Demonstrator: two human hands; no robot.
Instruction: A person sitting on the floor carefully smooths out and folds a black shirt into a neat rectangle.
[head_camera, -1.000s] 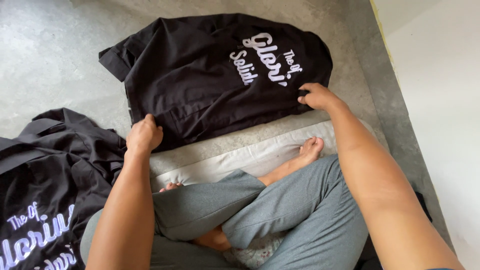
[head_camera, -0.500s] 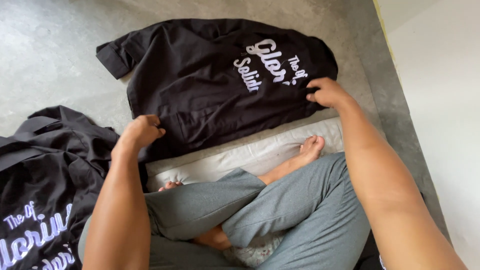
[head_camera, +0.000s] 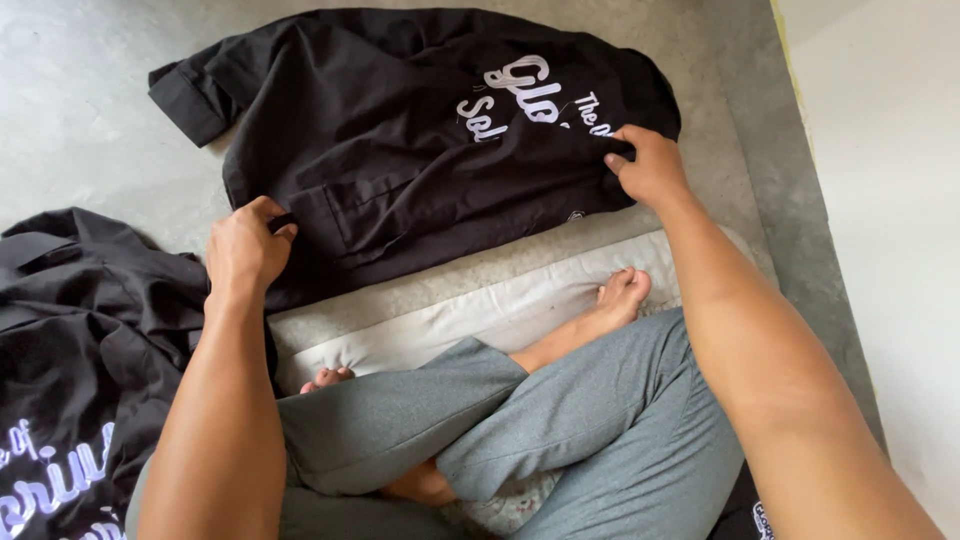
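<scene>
- Sitting cross-legged in grey trousers (head_camera: 560, 430) on a pale cushion (head_camera: 470, 320), the person is facing a black shirt (head_camera: 400, 170) that is lying spread on the grey concrete floor (head_camera: 80, 110).
- The left hand (head_camera: 245, 250) is gripping the near left edge of the black shirt, its fingers (head_camera: 272, 212) closing around a fold of cloth.
- The right hand (head_camera: 655, 165) is pinching the right edge of the same shirt, the fingers closing on the cloth just below the white lettering.
- The shirt is lying with its short sleeve pointing to the far left, and its near hem is touching the cushion's edge.
- A second black garment (head_camera: 75, 370) with pale lettering is lying crumpled on the floor beside the left arm.
</scene>
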